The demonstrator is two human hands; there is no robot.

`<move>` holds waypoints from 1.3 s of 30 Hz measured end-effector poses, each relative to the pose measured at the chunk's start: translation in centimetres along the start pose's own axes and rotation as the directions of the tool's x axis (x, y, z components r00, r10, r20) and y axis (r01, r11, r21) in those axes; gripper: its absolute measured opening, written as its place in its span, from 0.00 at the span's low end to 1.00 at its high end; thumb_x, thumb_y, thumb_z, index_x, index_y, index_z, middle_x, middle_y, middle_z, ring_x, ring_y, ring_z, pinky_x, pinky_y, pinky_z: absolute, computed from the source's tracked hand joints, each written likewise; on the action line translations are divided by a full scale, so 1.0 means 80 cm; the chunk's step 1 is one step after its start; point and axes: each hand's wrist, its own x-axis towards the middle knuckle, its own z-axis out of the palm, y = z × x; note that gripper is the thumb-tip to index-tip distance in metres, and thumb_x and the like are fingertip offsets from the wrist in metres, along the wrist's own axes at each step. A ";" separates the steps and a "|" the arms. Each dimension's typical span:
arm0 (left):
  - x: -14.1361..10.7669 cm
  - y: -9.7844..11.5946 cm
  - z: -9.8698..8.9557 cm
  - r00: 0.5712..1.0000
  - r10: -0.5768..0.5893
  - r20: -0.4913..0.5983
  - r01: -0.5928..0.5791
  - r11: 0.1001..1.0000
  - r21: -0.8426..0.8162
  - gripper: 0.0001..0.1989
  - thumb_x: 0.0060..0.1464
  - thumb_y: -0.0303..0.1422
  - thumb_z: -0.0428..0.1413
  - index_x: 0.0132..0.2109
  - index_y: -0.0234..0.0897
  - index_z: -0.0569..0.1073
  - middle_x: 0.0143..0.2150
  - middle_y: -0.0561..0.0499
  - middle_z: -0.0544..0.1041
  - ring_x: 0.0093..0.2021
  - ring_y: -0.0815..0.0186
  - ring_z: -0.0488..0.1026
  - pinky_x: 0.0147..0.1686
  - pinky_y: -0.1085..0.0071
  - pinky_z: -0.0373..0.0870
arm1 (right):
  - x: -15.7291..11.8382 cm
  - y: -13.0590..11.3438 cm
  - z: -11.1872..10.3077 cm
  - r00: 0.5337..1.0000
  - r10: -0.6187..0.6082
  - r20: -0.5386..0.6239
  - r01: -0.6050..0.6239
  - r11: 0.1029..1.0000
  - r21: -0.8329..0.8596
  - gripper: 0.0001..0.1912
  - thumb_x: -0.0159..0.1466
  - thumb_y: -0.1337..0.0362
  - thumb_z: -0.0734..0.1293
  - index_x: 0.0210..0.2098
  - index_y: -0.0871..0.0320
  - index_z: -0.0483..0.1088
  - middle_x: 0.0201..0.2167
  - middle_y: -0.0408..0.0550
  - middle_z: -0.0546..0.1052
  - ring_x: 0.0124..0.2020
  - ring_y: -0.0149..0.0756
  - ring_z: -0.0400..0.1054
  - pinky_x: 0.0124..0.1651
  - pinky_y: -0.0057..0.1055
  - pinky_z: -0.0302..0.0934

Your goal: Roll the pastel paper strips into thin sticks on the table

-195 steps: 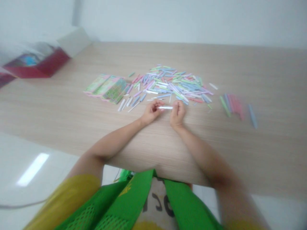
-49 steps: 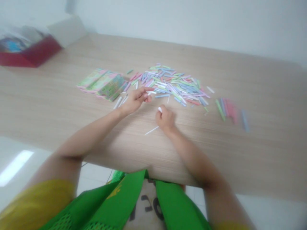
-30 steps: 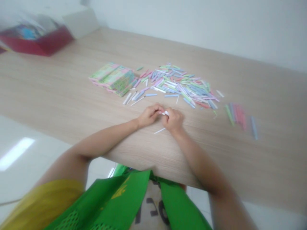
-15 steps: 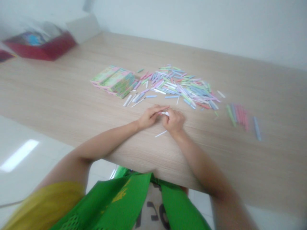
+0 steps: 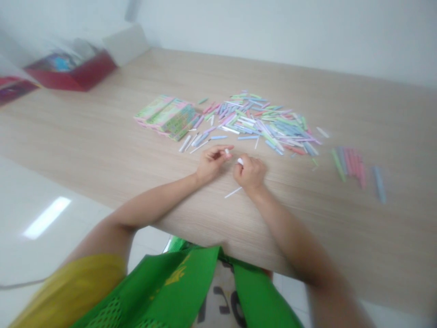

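Observation:
My left hand pinches a small white piece between thumb and fingers, just above the table. A short gap separates it from my right hand, which is curled in a fist around a white stick-like piece. Only the tip of that piece shows; the fingers hide the rest. Close below the right hand lies a thin white stick. Beyond both hands spreads a loose pile of pastel sticks, in blue, green, pink, purple and white. The blur hides what kind of sticks they are.
Green and pink printed boxes lie left of the pile. To the right sit a row of pink, grey and green sticks and a blue stick. A red box with an open lid stands at the far left of the wooden table.
My hands have come apart. The white piece that was between them now shows as two parts, one in each hand. The view has shifted slightly.

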 end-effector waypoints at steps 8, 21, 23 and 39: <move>-0.013 0.011 0.018 0.963 -0.257 0.076 0.268 0.928 -0.258 0.25 0.51 0.45 0.68 0.55 0.43 0.80 0.34 0.52 0.81 0.32 0.71 0.74 0.42 0.69 0.70 | 0.001 -0.006 -0.003 0.998 0.010 0.069 -0.010 1.000 0.006 0.07 0.58 0.68 0.60 0.29 0.57 0.69 0.23 0.51 0.75 0.27 0.42 0.66 0.35 0.36 0.47; -0.014 0.005 0.016 0.925 -0.341 -0.169 0.273 0.904 -0.330 0.12 0.49 0.39 0.70 0.39 0.38 0.81 0.34 0.54 0.81 0.33 0.73 0.75 0.41 0.71 0.71 | 0.000 -0.009 -0.004 0.992 -0.042 0.116 0.042 0.999 0.002 0.07 0.59 0.67 0.60 0.30 0.57 0.70 0.24 0.51 0.76 0.29 0.42 0.68 0.37 0.37 0.47; -0.015 0.007 0.017 0.917 -0.364 -0.160 0.291 0.889 -0.353 0.12 0.47 0.38 0.71 0.37 0.39 0.81 0.33 0.54 0.81 0.32 0.73 0.73 0.39 0.72 0.70 | -0.001 -0.009 -0.003 0.994 -0.047 0.103 0.047 0.999 0.004 0.07 0.59 0.67 0.60 0.30 0.57 0.70 0.24 0.51 0.77 0.29 0.42 0.68 0.37 0.37 0.47; -0.026 0.013 0.024 0.948 -0.301 -0.101 0.270 0.933 -0.239 0.13 0.38 0.40 0.74 0.33 0.43 0.84 0.30 0.53 0.82 0.30 0.70 0.75 0.38 0.69 0.72 | -0.007 -0.003 0.001 0.990 -0.144 -0.013 0.144 0.989 0.021 0.08 0.59 0.67 0.60 0.28 0.57 0.71 0.22 0.50 0.77 0.27 0.41 0.67 0.36 0.37 0.47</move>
